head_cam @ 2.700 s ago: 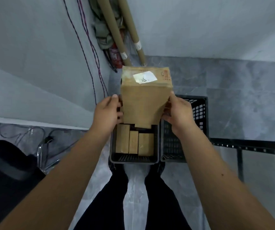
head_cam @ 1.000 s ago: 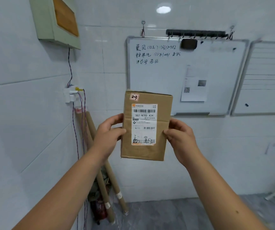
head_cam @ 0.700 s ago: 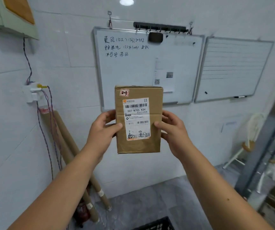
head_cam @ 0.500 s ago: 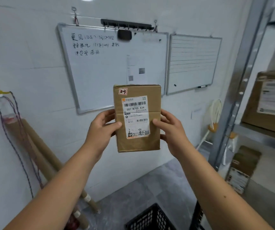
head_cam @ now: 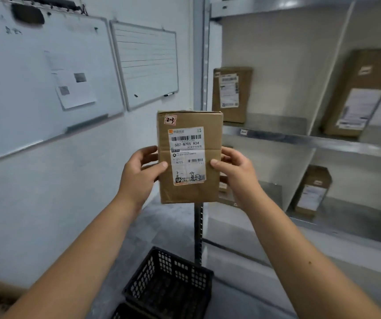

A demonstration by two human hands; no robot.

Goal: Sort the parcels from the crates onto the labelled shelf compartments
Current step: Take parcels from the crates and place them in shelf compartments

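A brown cardboard parcel (head_cam: 210, 187) is held upright at chest height, its white shipping label and a small handwritten sticker facing me. My left hand (head_cam: 140, 174) grips its left edge and my right hand (head_cam: 234, 172) grips its right edge. Behind and to the right stands a metal shelf (head_cam: 299, 140) with compartments split by white dividers. A black mesh crate (head_cam: 171, 284) sits on the floor below the parcel; I cannot see what is inside it.
Three parcels stand on the shelf: one upper left (head_cam: 232, 94), one upper right (head_cam: 359, 95), one lower right (head_cam: 312, 191). The shelf's grey upright post (head_cam: 199, 65) is just behind the held parcel. Two whiteboards (head_cam: 145, 63) hang on the white wall to the left.
The parcel was lifted from the crate and raised label-forward. My view has swung right from the whiteboard wall to the shelf; both hands keep the same grip.
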